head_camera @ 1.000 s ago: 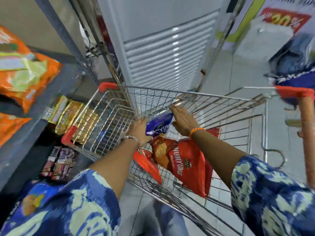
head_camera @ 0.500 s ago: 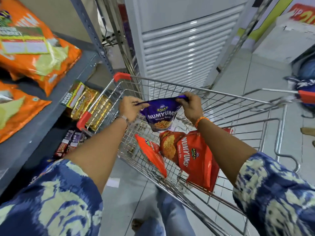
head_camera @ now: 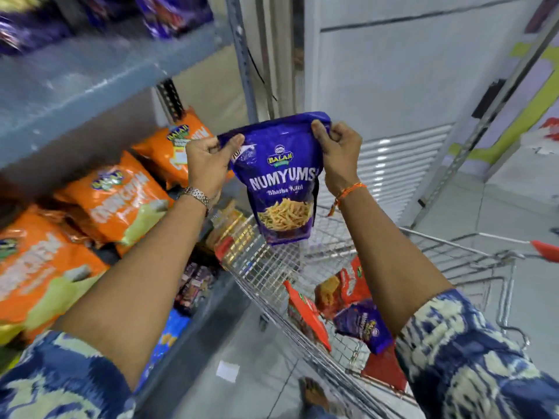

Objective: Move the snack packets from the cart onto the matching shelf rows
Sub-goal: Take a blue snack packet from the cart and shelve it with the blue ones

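Purple packet (head_camera: 282, 189) looks light and crinkly, so your left hand (head_camera: 208, 164) and right hand (head_camera: 338, 155), each pinched on a top corner, suit it.

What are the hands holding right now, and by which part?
Both hold one purple Numyums packet by its folded top edge: left hand pinches the top left corner, right hand the top right. It hangs upright above the cart.

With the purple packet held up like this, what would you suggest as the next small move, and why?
Probably lift the purple Numyums packet, pinched at its top corners by the left hand and right hand, up-left toward the top shelf, where purple packets sit.
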A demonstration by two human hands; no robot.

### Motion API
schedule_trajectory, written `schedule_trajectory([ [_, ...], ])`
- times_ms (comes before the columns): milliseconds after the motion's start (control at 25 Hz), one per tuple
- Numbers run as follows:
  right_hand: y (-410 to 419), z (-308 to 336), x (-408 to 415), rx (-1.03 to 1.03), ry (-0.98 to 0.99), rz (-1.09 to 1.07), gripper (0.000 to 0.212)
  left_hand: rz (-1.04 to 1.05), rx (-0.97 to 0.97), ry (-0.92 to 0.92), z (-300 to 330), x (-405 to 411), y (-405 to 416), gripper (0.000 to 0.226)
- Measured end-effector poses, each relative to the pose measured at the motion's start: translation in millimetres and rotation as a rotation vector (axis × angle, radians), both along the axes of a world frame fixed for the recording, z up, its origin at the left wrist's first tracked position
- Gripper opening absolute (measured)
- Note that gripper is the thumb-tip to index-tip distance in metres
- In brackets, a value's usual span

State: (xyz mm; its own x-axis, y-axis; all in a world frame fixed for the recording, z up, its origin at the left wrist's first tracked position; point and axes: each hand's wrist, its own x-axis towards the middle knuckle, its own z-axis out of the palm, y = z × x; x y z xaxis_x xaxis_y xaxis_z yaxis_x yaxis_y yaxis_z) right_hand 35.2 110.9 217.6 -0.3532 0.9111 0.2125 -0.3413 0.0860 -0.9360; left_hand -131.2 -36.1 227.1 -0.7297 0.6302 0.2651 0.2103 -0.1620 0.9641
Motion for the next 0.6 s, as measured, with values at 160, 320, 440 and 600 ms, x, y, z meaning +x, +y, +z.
schedule_trajectory([
  [160,-20,89,-30,0.040,0.159,0.093,0.030,0.044,0.221,0.020,87,-16,-26,0.025],
  [320,-41,178,-60,0.067,0.274,0.199,0.015,0.122,0.392,-0.004,173,-33,-60,0.030],
  [440,-57,239,-91,0.109,0.336,0.304,0.019,0.203,0.490,0.022,230,-46,-86,0.029],
  [600,-84,310,-142,0.181,0.382,0.410,0.011,0.271,0.553,0.050,297,-68,-124,0.035],
])
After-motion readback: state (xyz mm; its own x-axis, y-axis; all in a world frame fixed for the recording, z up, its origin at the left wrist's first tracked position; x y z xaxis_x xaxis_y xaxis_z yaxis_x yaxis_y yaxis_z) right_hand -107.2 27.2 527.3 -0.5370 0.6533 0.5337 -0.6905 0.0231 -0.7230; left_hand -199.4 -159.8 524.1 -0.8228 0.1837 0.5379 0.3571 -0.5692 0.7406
